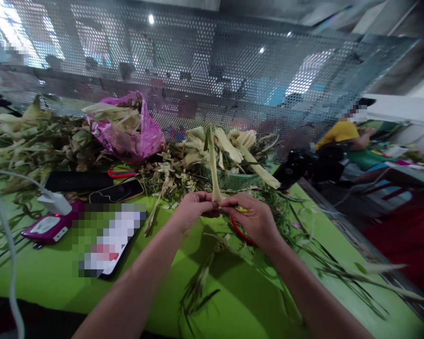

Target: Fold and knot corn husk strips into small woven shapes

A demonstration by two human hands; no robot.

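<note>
Both hands meet in the middle of the head view at the lower end of a pale, folded husk-like leaf (214,169), which stands upright with its narrow tip up. My left hand (196,207) pinches its base from the left. From the right, my right hand (256,216) closes fingertips and thumb on the same base. A red loop (240,230), perhaps a scissor handle, shows under the right hand, with a bit of yellow near its fingers; whether that hand holds it I cannot tell. Behind the leaf, a green basket (233,179) bears more pale husks (229,146).
A pink plastic bag (148,134) of husks stands at back left beside a leafy heap (67,141). Phones (116,193), a purple power strip (47,228) and a white cable (10,254) lie left. Loose stems (198,287) litter the green table (240,306). A person in yellow (339,134) sits right.
</note>
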